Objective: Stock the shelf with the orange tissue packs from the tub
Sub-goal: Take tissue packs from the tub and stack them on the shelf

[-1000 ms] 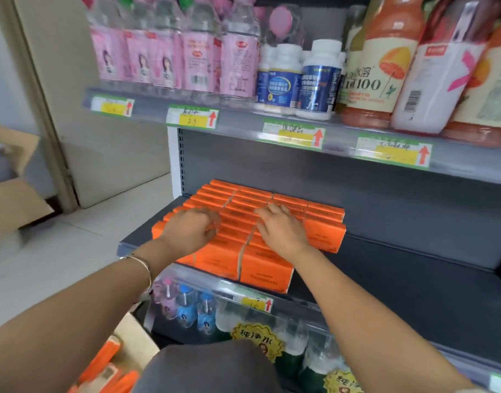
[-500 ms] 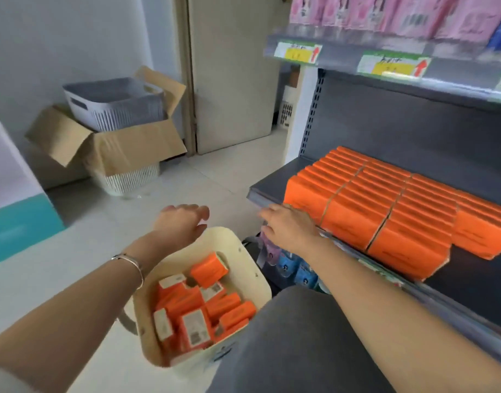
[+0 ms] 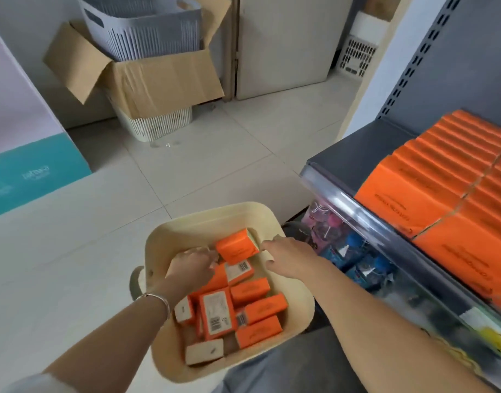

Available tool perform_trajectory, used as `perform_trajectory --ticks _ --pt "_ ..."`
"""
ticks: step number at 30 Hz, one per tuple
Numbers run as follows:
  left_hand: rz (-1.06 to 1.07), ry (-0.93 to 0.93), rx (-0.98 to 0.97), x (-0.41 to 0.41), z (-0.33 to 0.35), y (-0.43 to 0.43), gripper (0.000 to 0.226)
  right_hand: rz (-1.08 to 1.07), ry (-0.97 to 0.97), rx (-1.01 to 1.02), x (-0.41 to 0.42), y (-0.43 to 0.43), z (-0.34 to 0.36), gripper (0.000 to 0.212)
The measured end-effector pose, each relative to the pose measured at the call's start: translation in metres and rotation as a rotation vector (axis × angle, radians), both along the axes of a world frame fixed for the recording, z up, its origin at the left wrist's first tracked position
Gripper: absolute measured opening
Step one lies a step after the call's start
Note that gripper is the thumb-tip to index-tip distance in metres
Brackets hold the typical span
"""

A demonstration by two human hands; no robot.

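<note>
Orange tissue packs (image 3: 259, 307) lie jumbled in the cream tub (image 3: 198, 222), beside the shelf (image 3: 357, 154) where rows already stand. Picking up seems in hand: the left hand (image 3: 188, 269) curls at one end of the top pack (image 3: 235, 249), grip unclear, and the right hand (image 3: 290, 259) spreads loosely at the other. Next it likely needs a firm hold, then a lift to the shelf.

Bright even indoor light, soft faint shadows on the floor (image 3: 215, 154), glare on the shelf (image 3: 357, 205) edge, wide-angle bending at borders, lower right corner blurred
</note>
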State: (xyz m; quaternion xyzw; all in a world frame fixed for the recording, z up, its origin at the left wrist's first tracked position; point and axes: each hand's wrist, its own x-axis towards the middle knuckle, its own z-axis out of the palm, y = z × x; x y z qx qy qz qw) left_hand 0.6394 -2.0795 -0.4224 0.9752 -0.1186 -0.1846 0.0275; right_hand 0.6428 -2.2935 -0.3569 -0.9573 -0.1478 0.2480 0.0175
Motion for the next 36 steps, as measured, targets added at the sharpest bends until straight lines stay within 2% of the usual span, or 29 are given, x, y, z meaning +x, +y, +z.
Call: perform_trajectory --ticks 7,13,16,19,22,26,29,33,36 --pt "0.068 0.131 -0.015 0.022 -0.086 -0.013 0.047 0.016 0.037 -0.002 0.046 0.005 -0.06 0.034" --pt "0.096 0.139 -0.005 0.039 -0.128 -0.025 0.041 0.108 -0.007 -0.052 0.069 0.014 -0.101 0.03" --pt "0.117 0.142 0.023 0.035 -0.147 -0.025 0.054 0.142 -0.033 -0.071 0.084 0.018 -0.115 0.034" --pt "0.071 0.052 0.101 0.029 -0.156 -0.021 0.058 0.189 -0.058 -0.101 0.095 0.022 -0.128 0.035" --pt "0.057 0.047 0.106 0.029 -0.157 -0.019 0.054 0.21 -0.113 -0.091 0.1 0.027 -0.141 0.039" --pt "0.115 0.143 0.015 0.049 -0.135 -0.019 0.045 0.276 -0.2 -0.033 0.113 0.037 -0.161 0.051" --pt "0.107 0.182 -0.004 0.062 -0.121 -0.017 0.044 0.314 -0.263 -0.116 0.116 0.046 -0.184 0.05" --pt "0.171 0.227 -0.02 0.062 -0.135 -0.008 0.04 0.244 -0.156 -0.218 0.107 0.05 -0.205 0.037" --pt "0.192 0.225 -0.035 0.059 -0.145 -0.007 0.04 0.205 -0.098 -0.155 0.104 0.042 -0.203 0.035"
